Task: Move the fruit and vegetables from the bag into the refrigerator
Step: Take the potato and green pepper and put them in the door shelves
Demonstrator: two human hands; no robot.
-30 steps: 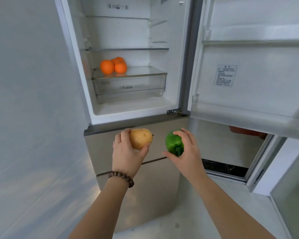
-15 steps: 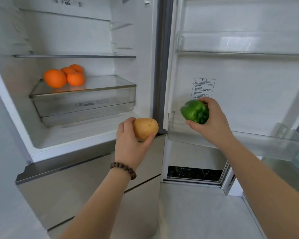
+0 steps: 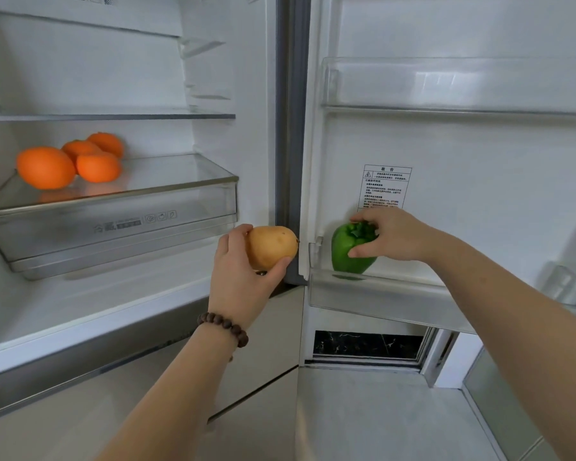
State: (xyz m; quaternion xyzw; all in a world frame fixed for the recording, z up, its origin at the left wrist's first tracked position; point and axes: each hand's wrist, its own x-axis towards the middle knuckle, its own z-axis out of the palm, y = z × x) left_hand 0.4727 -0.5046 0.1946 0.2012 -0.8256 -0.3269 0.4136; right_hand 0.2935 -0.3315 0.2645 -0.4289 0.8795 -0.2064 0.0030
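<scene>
My left hand (image 3: 243, 281) grips a tan potato (image 3: 270, 247) in front of the open refrigerator, near its right inner wall. My right hand (image 3: 391, 235) holds a green bell pepper (image 3: 346, 251) by its top and side; the pepper stands upright in the lower door bin (image 3: 379, 297), at the bin's left end. Several oranges (image 3: 45, 167) lie on the glass lid of the clear crisper drawer (image 3: 113, 224) at the left inside the fridge. The bag is out of view.
A glass shelf (image 3: 113, 116) spans the fridge above the oranges. An upper door bin (image 3: 459, 83) sits above my right hand, with a warning label (image 3: 384, 188) on the door liner. Closed grey drawers (image 3: 113, 404) lie below the compartment.
My right hand moved forward and down, taking the green pepper into the lower door bin. My left hand with the potato rose slightly towards the fridge. The view moved closer.
</scene>
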